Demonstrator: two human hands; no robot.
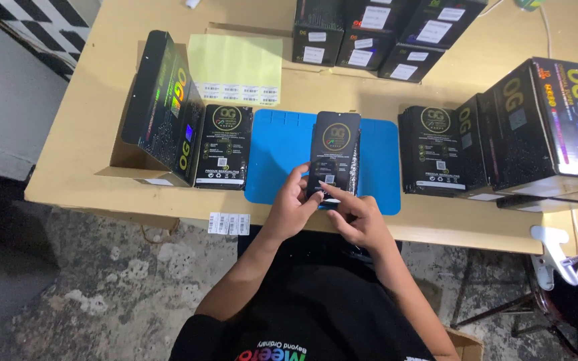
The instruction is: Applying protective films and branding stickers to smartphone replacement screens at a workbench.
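A black phone-shaped screen panel [335, 150] in a printed wrapper lies on a blue mat [282, 154] at the table's near edge. My left hand [294, 202] grips the panel's lower left corner. The forefinger of my right hand [356, 215] presses on the panel's lower end, by a small white sticker. Both hands rest over the mat's front edge.
A stack of like panels [223, 146] lies left of the mat, another stack [433, 150] right of it. Black boxes stand at left [163, 107], right [543, 124] and the back [376, 30]. A yellow label sheet [237, 67] lies behind. Sticker strip [229, 223] hangs off the wooden table [75, 154].
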